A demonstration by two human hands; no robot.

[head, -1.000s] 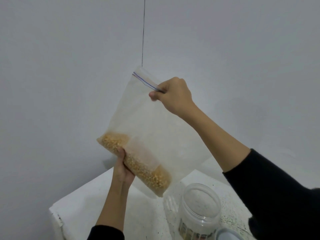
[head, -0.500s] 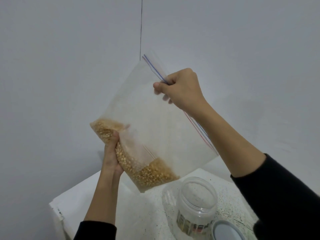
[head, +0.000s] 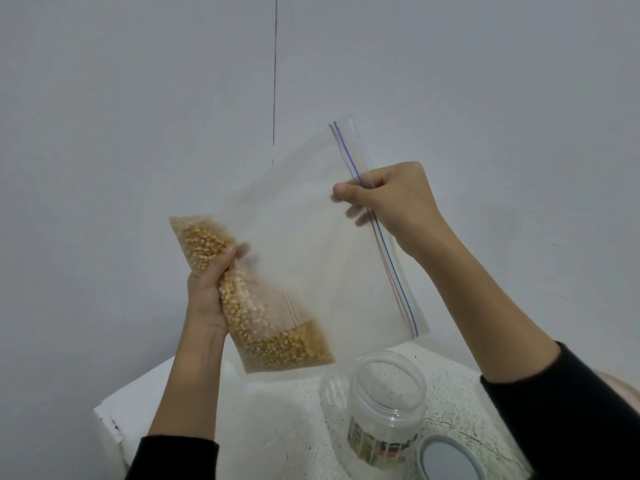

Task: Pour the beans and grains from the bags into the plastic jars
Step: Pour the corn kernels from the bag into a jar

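Observation:
A clear zip bag (head: 311,244) hangs in the air above the table, turned so its zip edge runs down the right side. Yellow corn kernels (head: 277,344) fill its bottom edge on the left. My left hand (head: 207,289) grips that bottom edge around the kernels. My right hand (head: 391,202) pinches the zip edge with its blue and red lines, fingers curled round it. Below the bag stands an open, clear plastic jar (head: 388,407) with a label band near its base; it looks empty.
The jar stands on a white speckled table (head: 277,427) in a corner of grey walls. A grey round lid (head: 446,459) lies just right of the jar at the frame's bottom. The table's left edge (head: 104,420) is chipped.
The bag has rotated clockwise: my right hand carried the zip edge right and down, my left hand lifted the bag's bottom, and the kernels have slid toward the lower corner.

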